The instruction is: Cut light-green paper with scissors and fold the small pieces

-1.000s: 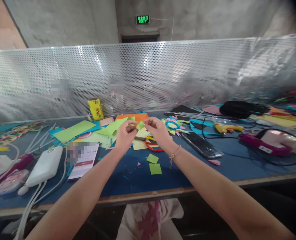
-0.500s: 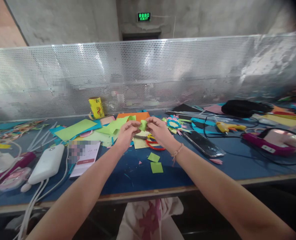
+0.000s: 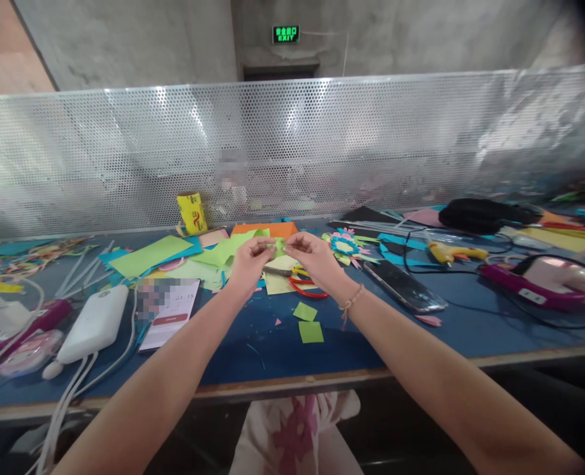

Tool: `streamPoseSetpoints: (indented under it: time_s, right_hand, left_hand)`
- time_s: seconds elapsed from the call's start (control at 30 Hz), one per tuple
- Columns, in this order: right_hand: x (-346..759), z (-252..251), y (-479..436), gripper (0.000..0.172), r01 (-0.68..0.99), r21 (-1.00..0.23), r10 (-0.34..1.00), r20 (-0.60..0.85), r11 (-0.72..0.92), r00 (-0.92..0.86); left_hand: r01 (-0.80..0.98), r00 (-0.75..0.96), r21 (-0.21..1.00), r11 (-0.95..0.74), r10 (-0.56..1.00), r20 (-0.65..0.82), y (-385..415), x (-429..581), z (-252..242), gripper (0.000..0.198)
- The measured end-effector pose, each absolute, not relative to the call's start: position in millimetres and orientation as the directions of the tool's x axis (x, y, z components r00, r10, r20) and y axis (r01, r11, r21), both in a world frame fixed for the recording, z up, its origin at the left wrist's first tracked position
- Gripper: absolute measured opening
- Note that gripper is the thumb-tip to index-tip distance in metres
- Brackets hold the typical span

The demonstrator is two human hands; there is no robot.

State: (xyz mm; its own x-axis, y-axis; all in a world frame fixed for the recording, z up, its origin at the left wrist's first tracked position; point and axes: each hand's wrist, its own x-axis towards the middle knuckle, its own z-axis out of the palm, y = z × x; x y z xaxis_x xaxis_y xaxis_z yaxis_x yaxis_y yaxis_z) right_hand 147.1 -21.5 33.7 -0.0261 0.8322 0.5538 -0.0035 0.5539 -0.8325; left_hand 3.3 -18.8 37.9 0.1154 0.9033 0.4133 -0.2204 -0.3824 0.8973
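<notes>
The perforated metal screen (image 3: 257, 145) spans the back, and in front of it runs the blue worktop (image 3: 336, 356)! A green sheet (image 3: 151, 256) lies over blue paper to the left. Now the hands: left hand (image 3: 249, 264) and right hand (image 3: 316, 260) face each other above the worktop's middle, a dark phone (image 3: 405, 285) lying off to the right. Red-handled scissors (image 3: 310, 294) rest just below them, a paper flower (image 3: 345, 245) beside the right hand. Nearer the front, two green squares (image 3: 311, 332)! And between the hands, a small green paper piece (image 3: 279, 247), pinched by the fingers of both!
</notes>
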Motion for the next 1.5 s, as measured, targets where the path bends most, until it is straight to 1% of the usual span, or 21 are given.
streamPoseSetpoints:
  time_s: [0.13,0.23,0.3,0.47,0.57,0.7,0.77,0.83,0.97,1.1,1.27,1.5]
  right_hand:
    - [148,37,-25,0.013,0.053,-0.848,0.85,0.527,0.527,-0.015]
    - [148,39,-27,0.012,0.106,-0.836,0.843,0.537,0.538,-0.033]
    - [149,41,-29,0.011,0.143,-0.808,0.819,0.571,0.571,-0.047]
    - [151,44,-32,0.006,0.317,-0.671,0.728,0.676,0.671,-0.111]
    - [154,46,-34,0.011,0.416,-0.596,0.698,0.701,0.687,-0.149]
    - [158,45,-33,0.023,0.465,-0.465,0.609,0.761,0.754,-0.226]
    - [159,44,-31,0.024,0.48,-0.399,0.558,0.791,0.781,-0.25]
    - [160,43,-29,0.023,0.504,-0.362,0.534,0.807,0.784,-0.251]
    - [159,43,-29,0.02,0.53,-0.369,0.547,0.806,0.763,-0.226]
    - [158,45,-30,0.021,0.515,-0.421,0.584,0.786,0.747,-0.204]
    - [158,44,-30,0.021,0.449,-0.498,0.617,0.77,0.742,-0.165]
    - [159,45,-31,0.016,0.441,-0.548,0.662,0.733,0.711,-0.157]
  left_hand:
    - [-0.179,0.106,0.901,-0.396,0.903,0.417,-16,2,35,0.02]
    - [-0.223,0.116,0.909,-0.353,0.916,0.384,-17,2,36,0.024]
    - [-0.263,0.133,0.912,-0.315,0.925,0.357,-18,3,37,0.025]
    - [-0.29,0.143,0.919,-0.266,0.938,0.316,-22,3,40,0.024]
    - [-0.273,0.142,0.925,-0.265,0.939,0.312,-23,2,41,0.024]
    - [-0.325,0.149,0.922,-0.209,0.952,0.269,-24,2,44,0.023]
    - [-0.374,0.171,0.912,-0.168,0.954,0.246,-25,2,46,0.022]
    - [-0.415,0.2,0.901,-0.129,0.953,0.229,-24,2,47,0.021]
    - [-0.452,0.216,0.887,-0.093,0.953,0.21,-24,0,47,0.019]
    - [-0.434,0.194,0.896,-0.094,0.962,0.195,-24,0,48,0.014]
    - [-0.442,0.2,0.892,-0.096,0.959,0.202,-25,1,47,0.016]
    - [-0.449,0.183,0.886,-0.118,0.958,0.22,-25,1,47,0.015]
